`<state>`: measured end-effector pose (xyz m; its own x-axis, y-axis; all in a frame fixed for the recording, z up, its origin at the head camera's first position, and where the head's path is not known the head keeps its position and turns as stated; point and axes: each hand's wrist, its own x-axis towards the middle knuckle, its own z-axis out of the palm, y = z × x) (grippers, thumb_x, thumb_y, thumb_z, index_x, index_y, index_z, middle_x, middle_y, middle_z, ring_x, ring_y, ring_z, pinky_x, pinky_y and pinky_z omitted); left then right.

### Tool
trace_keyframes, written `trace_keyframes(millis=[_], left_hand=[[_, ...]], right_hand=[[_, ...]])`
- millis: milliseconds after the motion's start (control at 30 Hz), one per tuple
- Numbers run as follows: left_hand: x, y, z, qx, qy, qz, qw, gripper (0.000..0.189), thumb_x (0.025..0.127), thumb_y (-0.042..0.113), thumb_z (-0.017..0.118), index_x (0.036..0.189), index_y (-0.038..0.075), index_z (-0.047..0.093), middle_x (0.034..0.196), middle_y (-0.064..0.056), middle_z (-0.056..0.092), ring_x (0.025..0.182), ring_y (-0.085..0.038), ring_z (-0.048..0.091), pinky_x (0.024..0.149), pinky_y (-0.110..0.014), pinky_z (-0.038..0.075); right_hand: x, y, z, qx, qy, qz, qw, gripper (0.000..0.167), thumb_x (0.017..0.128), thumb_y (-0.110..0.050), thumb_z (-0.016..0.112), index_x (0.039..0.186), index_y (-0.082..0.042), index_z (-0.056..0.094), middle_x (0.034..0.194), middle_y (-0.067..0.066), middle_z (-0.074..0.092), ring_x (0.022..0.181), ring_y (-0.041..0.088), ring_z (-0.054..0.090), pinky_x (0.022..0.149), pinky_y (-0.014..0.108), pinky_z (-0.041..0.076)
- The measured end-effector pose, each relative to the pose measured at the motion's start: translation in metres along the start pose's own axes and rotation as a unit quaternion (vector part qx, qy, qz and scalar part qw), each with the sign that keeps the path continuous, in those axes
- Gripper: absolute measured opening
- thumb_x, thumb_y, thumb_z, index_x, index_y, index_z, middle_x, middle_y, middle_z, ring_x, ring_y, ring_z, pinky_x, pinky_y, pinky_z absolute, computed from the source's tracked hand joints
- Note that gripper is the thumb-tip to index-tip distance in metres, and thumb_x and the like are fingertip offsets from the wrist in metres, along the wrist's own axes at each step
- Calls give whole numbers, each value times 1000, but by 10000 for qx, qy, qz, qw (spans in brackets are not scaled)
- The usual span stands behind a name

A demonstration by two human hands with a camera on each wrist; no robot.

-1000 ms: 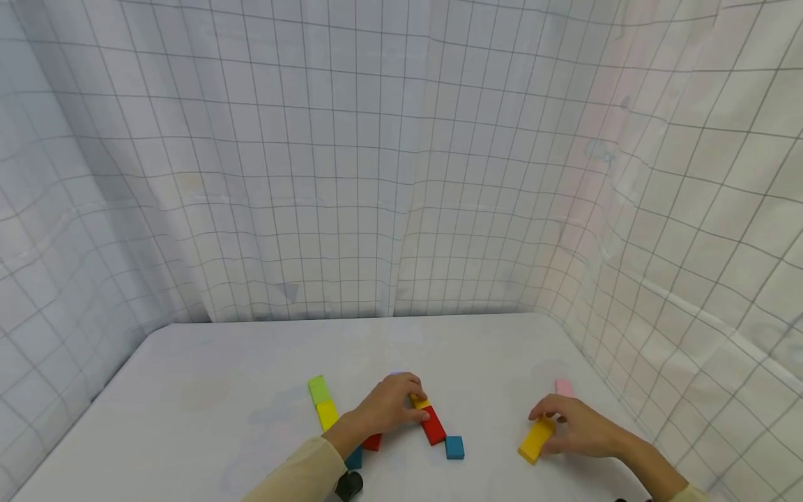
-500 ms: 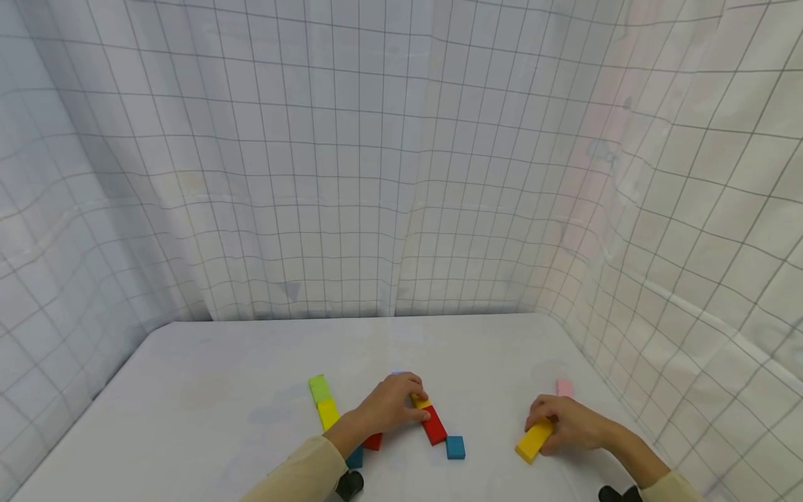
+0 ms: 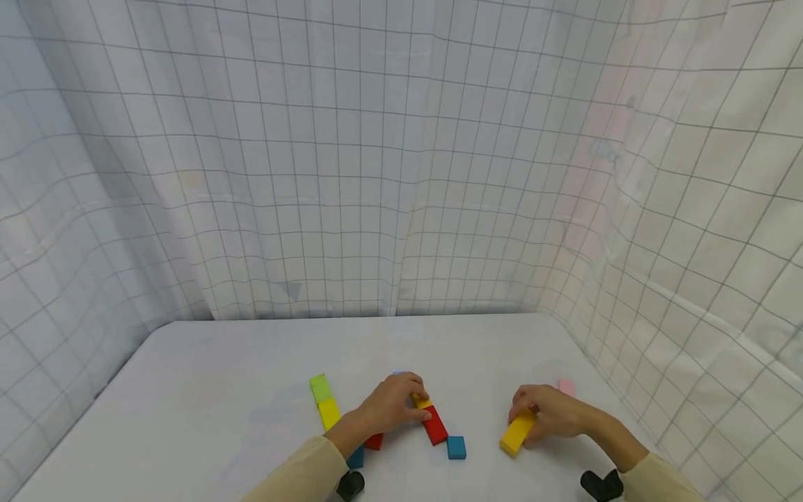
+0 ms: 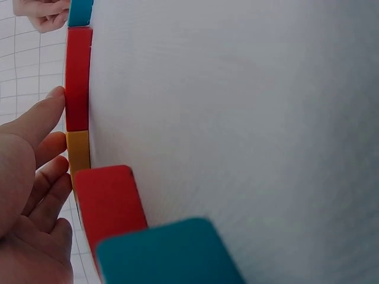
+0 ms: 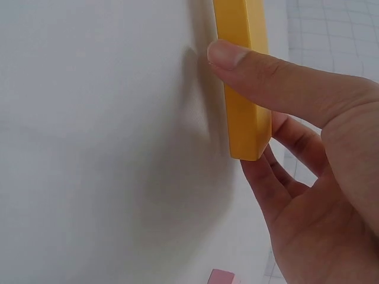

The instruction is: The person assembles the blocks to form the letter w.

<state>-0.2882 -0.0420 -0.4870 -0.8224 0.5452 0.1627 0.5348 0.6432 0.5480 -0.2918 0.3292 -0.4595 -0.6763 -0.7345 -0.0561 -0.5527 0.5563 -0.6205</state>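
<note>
My right hand (image 3: 552,410) pinches a long yellow wooden block (image 3: 518,434) between thumb and fingers. Its shadow falls on the white cloth in the right wrist view, where the block (image 5: 243,100) looks held just off the surface. My left hand (image 3: 392,403) rests at a row of blocks: its thumb touches a red block (image 4: 78,77), and its bent fingers touch a shorter orange-yellow block (image 4: 79,148) end to end with it. A small blue block (image 3: 456,447) meets the red block's near end. The left hand hides part of the row.
Left of the left hand lie a lime block (image 3: 320,388) and a yellow block (image 3: 329,413) in line. Another red block (image 3: 373,441) and a teal block (image 3: 355,458) show beside the left wrist. A pink block (image 3: 567,388) lies behind the right hand. Gridded curtains (image 3: 401,174) surround the table.
My right hand has moved left with the yellow block, away from the pink block and nearer the blue one. The left hand has stayed in place on the row.
</note>
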Motion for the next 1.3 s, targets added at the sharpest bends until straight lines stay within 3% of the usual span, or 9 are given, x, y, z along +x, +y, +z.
trace_keyframes(millis=[167,800,1033,1167,1300], left_hand=[[0,3,-1,27,-8,-52,10000,29,89,32,84,111,13,80,122,-1,65,118,-24,57,102,-42,50],[-1,4,-4,73,-35,-178,9998,29,89,31,85,111,13,80,123,-3,65,119,-26,56,102,-44,50],[-1,4,-2,14,-41,-127,9999,29,89,31,84,111,13,80,122,-2,66,118,-24,57,101,-43,50],[0,5,-2,35,-60,-109,9999,29,89,31,84,111,14,80,121,-1,66,117,-23,57,101,-41,51],[0,5,-2,84,-64,-99,9999,29,89,31,84,112,14,80,121,-1,66,116,-23,57,100,-41,51]], right_hand=[[12,-8,0,-114,-16,209,9997,25,84,-18,88,106,-22,78,111,-8,60,99,14,54,93,34,51],[62,-23,11,-414,-250,162,9987,25,87,-16,86,109,-24,78,115,-10,60,104,11,55,99,36,51],[72,-30,16,-534,-354,143,9978,26,87,-14,85,109,-24,78,115,-10,59,107,13,53,100,39,49],[70,-31,19,-450,-324,328,9979,36,87,-11,84,120,-21,75,125,-5,59,113,18,55,104,44,48],[62,-32,21,-322,-90,468,9983,57,89,-18,82,141,-8,61,137,4,57,118,26,56,104,49,49]])
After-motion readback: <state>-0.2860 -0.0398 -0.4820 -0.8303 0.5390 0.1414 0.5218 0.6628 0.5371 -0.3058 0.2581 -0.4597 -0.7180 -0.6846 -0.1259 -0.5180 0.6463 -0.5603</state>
